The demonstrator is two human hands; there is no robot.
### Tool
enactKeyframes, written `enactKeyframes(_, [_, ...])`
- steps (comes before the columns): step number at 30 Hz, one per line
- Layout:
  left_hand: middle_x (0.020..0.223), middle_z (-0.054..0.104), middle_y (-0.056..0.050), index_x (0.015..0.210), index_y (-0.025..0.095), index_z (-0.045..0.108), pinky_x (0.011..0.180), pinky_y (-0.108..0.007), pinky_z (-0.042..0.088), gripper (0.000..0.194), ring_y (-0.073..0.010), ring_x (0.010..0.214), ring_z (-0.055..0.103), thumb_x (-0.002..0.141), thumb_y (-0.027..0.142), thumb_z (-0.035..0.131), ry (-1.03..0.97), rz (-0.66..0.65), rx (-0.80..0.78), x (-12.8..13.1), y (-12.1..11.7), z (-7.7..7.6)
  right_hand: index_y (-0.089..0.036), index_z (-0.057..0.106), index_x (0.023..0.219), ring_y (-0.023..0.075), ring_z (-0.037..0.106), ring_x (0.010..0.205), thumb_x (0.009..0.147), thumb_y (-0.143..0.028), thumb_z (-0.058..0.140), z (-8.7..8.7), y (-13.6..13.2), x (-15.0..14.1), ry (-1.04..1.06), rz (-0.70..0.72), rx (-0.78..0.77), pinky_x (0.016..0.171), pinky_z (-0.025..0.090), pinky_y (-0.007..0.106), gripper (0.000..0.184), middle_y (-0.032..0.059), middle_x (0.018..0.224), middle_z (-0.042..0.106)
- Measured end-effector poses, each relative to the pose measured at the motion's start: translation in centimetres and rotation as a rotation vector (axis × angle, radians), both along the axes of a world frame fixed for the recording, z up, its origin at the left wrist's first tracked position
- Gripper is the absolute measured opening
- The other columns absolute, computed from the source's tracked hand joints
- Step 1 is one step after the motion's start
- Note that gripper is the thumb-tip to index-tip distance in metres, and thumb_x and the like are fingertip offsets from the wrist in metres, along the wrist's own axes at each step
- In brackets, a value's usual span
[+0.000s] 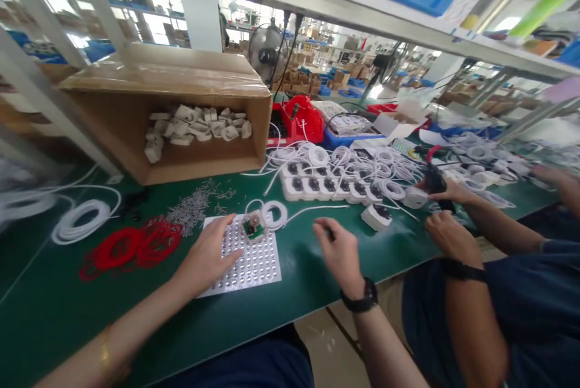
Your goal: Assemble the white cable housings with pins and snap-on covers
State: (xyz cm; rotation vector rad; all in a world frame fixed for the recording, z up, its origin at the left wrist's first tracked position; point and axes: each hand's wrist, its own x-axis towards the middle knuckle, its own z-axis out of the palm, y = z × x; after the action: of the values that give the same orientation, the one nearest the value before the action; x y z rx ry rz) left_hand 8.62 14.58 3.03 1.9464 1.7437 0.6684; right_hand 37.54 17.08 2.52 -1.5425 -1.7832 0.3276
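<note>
My left hand [209,255] rests on a white sheet [254,264] covered with rows of small clear round dots; its fingers are spread and hold nothing. Just beyond its fingertips, a small clear-cased part with a green circuit board [254,227] lies on the sheet. A coil of white cable [274,215] sits beside that part, one end stretching right across the table. My right hand [339,250] is over the green table, right of the sheet, with thumb and fingers curled together. A dark spot shows between those fingers, too small to make out.
Red rings [131,248], loose screws [189,211] and a white cable coil [82,222] lie left. Behind stand a cardboard box [203,164] of white parts and rows of white housings [312,187]. At right, a co-worker's hands [448,234] handle a dark tool [435,181].
</note>
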Motion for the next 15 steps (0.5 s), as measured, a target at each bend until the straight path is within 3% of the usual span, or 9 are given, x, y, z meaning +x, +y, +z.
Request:
enactKeyframes(1, [0.132, 0.047, -0.014, 0.133, 0.018, 0.037, 0.095, -0.048, 0.042, 0.067, -0.0309, 0.118, 0.047, 0.073, 0.033, 0.061, -0.013, -0.008, 0.020, 0.8, 0.0, -0.6, -0.018, 0.063, 0.097, 0.0202, 0.064, 0.084, 0.088, -0.035, 0.049, -0.1, -0.3, -2.7, 0.028, 0.143, -0.042, 0.076, 0.049, 0.029, 0.024, 0.0087, 0.094, 0.068])
enactKeyframes(3, [0.138, 0.040, -0.014, 0.134, 0.018, 0.035, 0.102, -0.052, 0.034, 0.077, -0.0338, 0.127, 0.037, 0.065, 0.025, 0.067, -0.114, -0.003, 0.071, 2.4, 0.4, -1.6, -0.018, 0.061, 0.107, 0.0210, 0.063, 0.089, 0.085, -0.031, 0.054, -0.4, -0.3, -7.2, 0.027, 0.222, -0.086, 0.079, 0.048, 0.030, 0.026, 0.0097, 0.100, 0.067])
enactKeyframes(6, [0.125, 0.051, -0.012, 0.120, 0.019, 0.049, 0.098, -0.053, 0.037, 0.060, -0.0324, 0.118, 0.045, 0.064, 0.024, 0.068, -0.314, 0.025, 0.123, 4.0, 1.6, -2.2, -0.017, 0.060, 0.111, 0.0227, 0.062, 0.096, 0.085, -0.028, 0.054, -0.6, 0.3, -10.5, 0.017, 0.233, -0.123, 0.083, 0.047, 0.033, 0.029, 0.0113, 0.104, 0.066])
enactKeyframes(8, [0.110, 0.058, -0.010, 0.110, 0.019, 0.053, 0.091, -0.050, 0.043, 0.045, -0.0287, 0.105, 0.054, 0.068, 0.027, 0.066, -0.395, 0.042, 0.131, 4.2, 2.5, -2.0, -0.017, 0.061, 0.108, 0.0216, 0.063, 0.094, 0.086, -0.027, 0.052, -0.7, 0.5, -10.2, 0.089, 0.218, -0.107, 0.083, 0.048, 0.033, 0.026, 0.0102, 0.103, 0.066])
enactKeyframes(11, [0.102, 0.061, -0.008, 0.110, 0.018, 0.049, 0.084, -0.042, 0.049, 0.048, -0.0228, 0.092, 0.061, 0.068, 0.030, 0.068, -0.581, 0.053, 0.118, 3.9, 3.8, -0.4, -0.016, 0.060, 0.107, 0.0207, 0.062, 0.094, 0.088, -0.029, 0.049, -1.1, 0.2, -7.6, 0.205, 0.092, -0.031, 0.083, 0.049, 0.033, 0.026, 0.0101, 0.104, 0.066])
enactKeyframes(13, [0.107, 0.060, -0.007, 0.111, 0.019, 0.046, 0.085, -0.036, 0.049, 0.052, -0.0192, 0.094, 0.061, 0.066, 0.029, 0.070, -0.864, 0.055, 0.139, 4.1, 4.8, 1.7, -0.015, 0.055, 0.116, 0.0232, 0.059, 0.103, 0.085, -0.031, 0.053, -1.4, 0.0, -5.6, 0.190, -0.002, 0.029, 0.087, 0.048, 0.036, 0.035, 0.0127, 0.115, 0.061])
enactKeyframes(15, [0.110, 0.058, -0.005, 0.108, 0.020, 0.043, 0.086, -0.031, 0.048, 0.054, -0.0159, 0.097, 0.060, 0.063, 0.028, 0.071, -1.126, 0.035, 0.181, 4.8, 5.7, 4.5, -0.015, 0.045, 0.129, 0.0263, 0.051, 0.116, 0.079, -0.032, 0.062, -1.5, 0.2, -4.1, 0.107, -0.020, 0.061, 0.095, 0.044, 0.040, 0.056, 0.0144, 0.130, 0.052])
